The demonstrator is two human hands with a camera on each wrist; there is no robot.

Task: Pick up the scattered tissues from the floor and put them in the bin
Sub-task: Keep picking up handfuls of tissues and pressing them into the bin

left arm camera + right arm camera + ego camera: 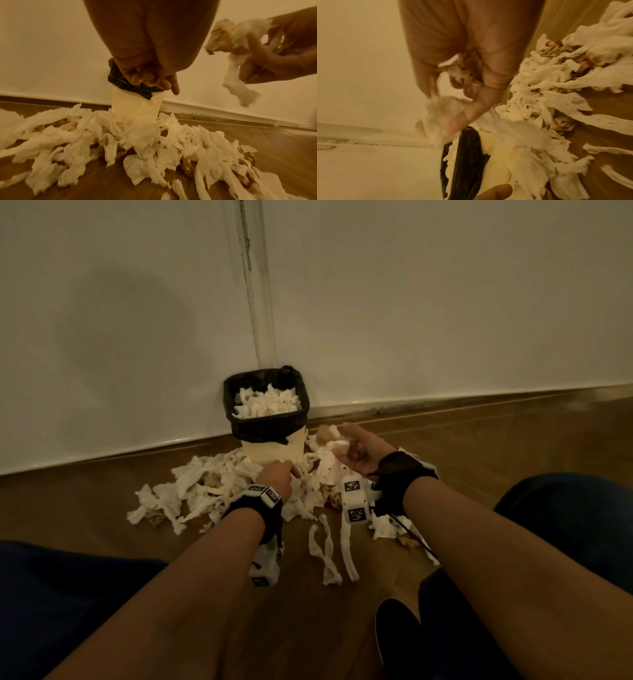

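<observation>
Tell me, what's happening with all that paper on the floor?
A person is clearing torn white tissues off the wooden floor into a cream bin with a black liner. Their right hand holds a crumpled bunch of tissue near the bin, and their left hand reaches down into the pile. The bin already looks nearly full.

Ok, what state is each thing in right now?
bin: upright, nearly full of tissues
black liner: folded over the rim
floor tissues: scattered around the bin's base
right hand: gripping a tissue clump
left hand: fingers curled, over the pile
</observation>
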